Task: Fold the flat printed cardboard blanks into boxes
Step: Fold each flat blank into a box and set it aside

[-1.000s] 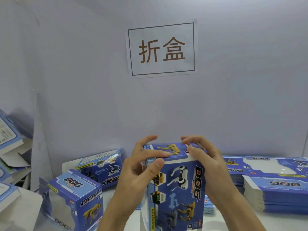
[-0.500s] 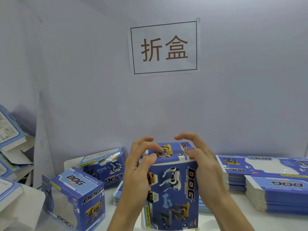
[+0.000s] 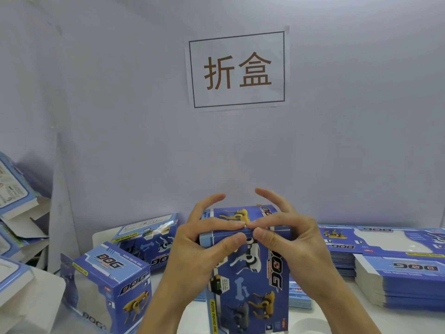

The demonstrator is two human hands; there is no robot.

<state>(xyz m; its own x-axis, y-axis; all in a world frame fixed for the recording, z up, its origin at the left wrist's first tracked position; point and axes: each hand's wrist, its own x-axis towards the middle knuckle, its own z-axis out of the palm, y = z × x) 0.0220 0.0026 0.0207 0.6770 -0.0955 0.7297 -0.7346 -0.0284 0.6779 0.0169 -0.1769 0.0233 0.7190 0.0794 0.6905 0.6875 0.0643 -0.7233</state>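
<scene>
- I have the box (image 3: pixel 243 268) upright on the counter (image 3: pixel 342 317) in front of me, its top flap folded down; my left hand (image 3: pixel 202 244) pinches the front top edge between thumb and fingers, and my right hand (image 3: pixel 291 242) does the same from the other side, thumbs nearly meeting at the middle
- I judge the lid is being tucked in; if the tuck tab misses the slot behind the front wall it could crease or buckle the panel; pressing unevenly with one thumb could skew the top
- The box stands tall and narrow, so a hard downward push off-centre might tip it toward the finished boxes (image 3: pixel 108 283) at my left, or slide it into the stack of flat blanks (image 3: pixel 399 285) at my right
- Writing I can read: "DOG" in large letters on the box, the finished boxes and the blanks; "FUNNY MOVING DOG" on a yellow strip; the paper sign (image 3: pixel 237 69) on the wall reads "折盒"; the smaller print is too fine to read
</scene>
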